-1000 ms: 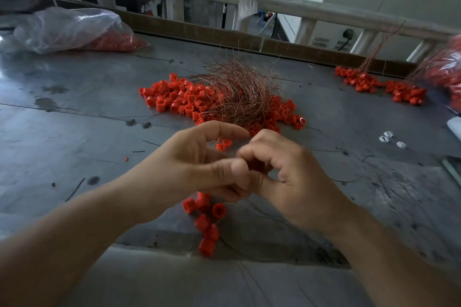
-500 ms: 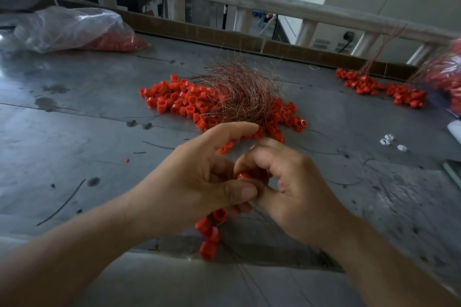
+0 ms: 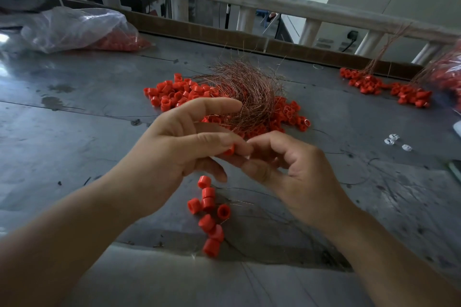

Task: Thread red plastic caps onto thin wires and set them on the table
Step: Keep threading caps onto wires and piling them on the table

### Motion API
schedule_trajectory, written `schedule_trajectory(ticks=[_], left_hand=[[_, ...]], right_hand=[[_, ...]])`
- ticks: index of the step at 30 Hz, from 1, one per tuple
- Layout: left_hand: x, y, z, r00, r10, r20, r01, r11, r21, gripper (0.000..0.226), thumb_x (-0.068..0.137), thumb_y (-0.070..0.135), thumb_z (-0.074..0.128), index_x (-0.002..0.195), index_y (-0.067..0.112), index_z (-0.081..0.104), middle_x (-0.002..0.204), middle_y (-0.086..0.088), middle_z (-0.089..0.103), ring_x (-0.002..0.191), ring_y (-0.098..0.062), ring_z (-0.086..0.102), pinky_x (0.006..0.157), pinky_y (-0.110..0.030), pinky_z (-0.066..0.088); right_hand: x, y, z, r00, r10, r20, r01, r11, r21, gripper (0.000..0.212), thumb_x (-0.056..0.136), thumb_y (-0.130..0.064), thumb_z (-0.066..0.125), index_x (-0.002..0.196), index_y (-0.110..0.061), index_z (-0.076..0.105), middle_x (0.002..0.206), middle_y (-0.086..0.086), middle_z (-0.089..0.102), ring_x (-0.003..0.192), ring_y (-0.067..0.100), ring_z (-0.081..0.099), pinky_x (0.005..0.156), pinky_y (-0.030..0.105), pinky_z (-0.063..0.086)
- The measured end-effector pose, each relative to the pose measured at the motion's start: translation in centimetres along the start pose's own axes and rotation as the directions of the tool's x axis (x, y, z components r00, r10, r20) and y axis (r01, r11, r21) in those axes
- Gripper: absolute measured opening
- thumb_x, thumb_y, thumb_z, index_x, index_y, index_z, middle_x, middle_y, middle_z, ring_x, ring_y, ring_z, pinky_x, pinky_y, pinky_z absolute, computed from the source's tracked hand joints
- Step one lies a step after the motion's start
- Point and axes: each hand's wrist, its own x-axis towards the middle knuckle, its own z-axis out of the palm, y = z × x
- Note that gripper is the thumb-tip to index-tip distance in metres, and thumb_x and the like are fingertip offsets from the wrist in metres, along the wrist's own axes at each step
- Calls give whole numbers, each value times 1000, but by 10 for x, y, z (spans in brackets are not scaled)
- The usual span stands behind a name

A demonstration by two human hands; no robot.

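While the wire being worked is too thin to see between the fingers, the chief risk, as I judge it, is that its tip misses the hole in the cap point(image 3: 229, 151) or buckles against the plastic, since so fine a strand bends at the least sideways push. A 2nd risk is the cap slipping: the left hand point(image 3: 174, 154) pinches it only between the thumb and a fingertip, with the forefinger raised clear. A small smooth cap could pop out and be lost among the loose caps point(image 3: 174, 92). A 3rd risk lies with the strung caps point(image 3: 208, 214) below. About 8 of them trail toward the near edge of the bench point(image 3: 74, 132), and if the strand is let go or tipped they could slide off its free end, or their weight could drag it from the fingers. The right hand point(image 3: 294, 169) has its fingers curled, with forefinger and thumb brought up to the cap from the right; whether it pinches the wire I cannot tell. The cap sits between the 2 hands, held above the bench. The strung caps are just nearer than the left hand and below it. The wire bundle point(image 3: 247, 92) and the loose caps lie just beyond the hands, and the finished strings point(image 3: 374, 83) are well apart at the far right.
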Motion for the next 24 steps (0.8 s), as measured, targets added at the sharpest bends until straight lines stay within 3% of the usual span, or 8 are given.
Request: schedule_trajectory(ticks=[3, 9, 12, 14, 17, 24], left_hand=[[2, 2, -3, 1000, 20, -20, -20, 1000, -10, 45, 64, 8, 61, 109, 12, 58, 76, -12, 71, 65, -21, 68, 47, -24, 51], [4, 8, -13, 990, 46, -135, -42, 999, 32, 30, 65, 2, 56, 92, 10, 65, 72, -11, 71, 53, -19, 65, 39, -19, 45], [6, 6, -15, 968, 48, -247, -18, 992, 122, 26, 62, 2, 66, 86, 10, 65, 67, -9, 70, 44, -15, 59, 35, -15, 39], [9, 6, -19, 939, 59, -339, -8, 988, 152, 17, 75, -1, 57, 82, 11, 66, 62, -6, 69, 42, -12, 57, 35, -14, 36], [12, 5, -26, 895, 62, -441, 19, 984, 177, 25, 84, -7, 49, 78, 11, 65, 60, -5, 68, 42, -10, 56, 35, -14, 37], [20, -4, -36, 863, 36, -504, 120, 954, 273, 23, 85, -8, 52, 78, 10, 65, 60, -1, 68, 48, -9, 60, 37, -15, 41]], right_hand=[[0, 0, -2, 998, -53, -32, 51, 997, -60, 9, 78, -22, 65, 79, -30, 62, 68, -21, 60, 69, -7, 57, 61, 5, 40], [1, -1, -9, 990, -98, -106, 76, 978, -193, 10, 80, -20, 60, 73, -28, 59, 64, -19, 55, 62, -4, 52, 57, 6, 37], [1, 1, -9, 991, -106, -82, 82, 964, -253, 9, 80, -19, 60, 73, -25, 59, 66, -20, 53, 64, -5, 52, 59, 4, 36], [0, 3, -10, 996, -79, -51, 61, 956, -285, 8, 80, -19, 61, 73, -21, 62, 66, -19, 54, 66, -4, 53, 60, 5, 37], [-1, 5, -10, 999, -40, 15, 43, 949, -312, 11, 82, -12, 65, 73, -17, 63, 67, -17, 55, 68, -3, 53, 61, 6, 38], [0, 5, -9, 996, -3, 94, 38, 927, -373, 12, 83, -12, 66, 72, -16, 63, 64, -18, 51, 67, -5, 50, 61, 5, 36]])
